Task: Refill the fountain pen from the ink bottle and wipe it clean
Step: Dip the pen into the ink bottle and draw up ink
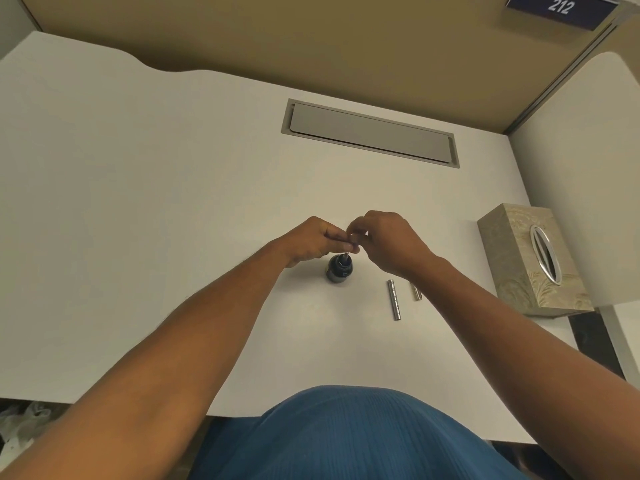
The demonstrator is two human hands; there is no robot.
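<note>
Pen section: you are holding the nib end of the fountain pen (345, 255) upright over the ink bottle (339, 268), its tip going down into the bottle mouth; how deep it is sitting is too small to tell.

Ink bottle: it is standing open on the desk (173, 202), directly under your fingertips, and nothing is bracing it.

Left hand (311, 242): your fingers are pinched narrowly on the top of the pen part above the bottle.

Right hand (384, 242): your fingertips are closing narrowly on the same top end, touching the left hand's; you are probably working the filler there, though the mechanism itself is hidden.

Tipping risk: both hands are busy above the bottle, so any sideways push through the pen is levering against an unheld bottle and could be spilling ink across the desk.

Nib risk: pressing down while twisting could be driving the nib against the glass bottom.

Drip risk: lifting out too quickly could be flinging drops onto the desk or your blue clothing (346, 434) near the desk edge.

Loose parts: the metal barrel (394, 299) is lying to the right of the bottle, on your side of it, and a second small metal piece (415, 292) is lying just beyond that, partly under your right wrist; a sweeping forearm could be rolling either away.

Tissue box (533, 261): it is sitting well to the right of the bottle, so reaching for a wipe is meaning crossing over those parts with an inky pen.
</note>
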